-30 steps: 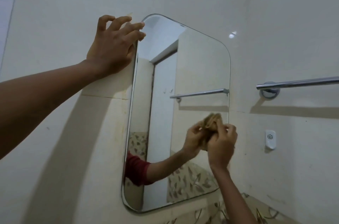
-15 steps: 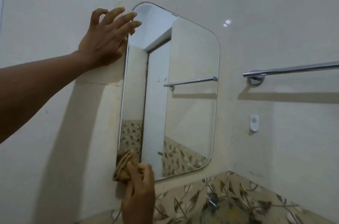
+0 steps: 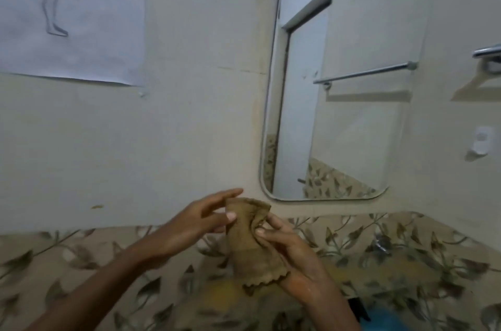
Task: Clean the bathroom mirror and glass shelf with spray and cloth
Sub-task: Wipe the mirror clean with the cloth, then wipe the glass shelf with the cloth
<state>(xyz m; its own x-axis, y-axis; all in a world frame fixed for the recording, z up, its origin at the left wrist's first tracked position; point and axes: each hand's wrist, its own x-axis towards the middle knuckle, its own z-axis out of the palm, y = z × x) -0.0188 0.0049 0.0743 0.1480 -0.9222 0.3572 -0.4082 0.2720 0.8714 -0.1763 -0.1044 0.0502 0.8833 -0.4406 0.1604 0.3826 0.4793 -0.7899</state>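
The rounded wall mirror (image 3: 360,114) hangs at upper right on the cream tiled wall. Below its lower left corner, both hands hold a tan cloth (image 3: 249,244) in front of the wall. My right hand (image 3: 292,257) grips the cloth's right side, with its fingers curled into the folds. My left hand (image 3: 195,225) pinches the cloth's top left edge between thumb and fingers. Neither hand touches the mirror. No spray bottle or glass shelf is in view.
A chrome towel bar (image 3: 488,53) juts in at the right edge, with a small white wall fitting (image 3: 482,142) below it. A sheet of paper (image 3: 73,13) with a sketch hangs at upper left. Leaf-patterned tiles (image 3: 406,254) run along the lower wall.
My left hand has left the mirror's top left corner and come down to the cloth. My right hand has pulled the cloth off the mirror's bottom left edge. The view has swung left and down.
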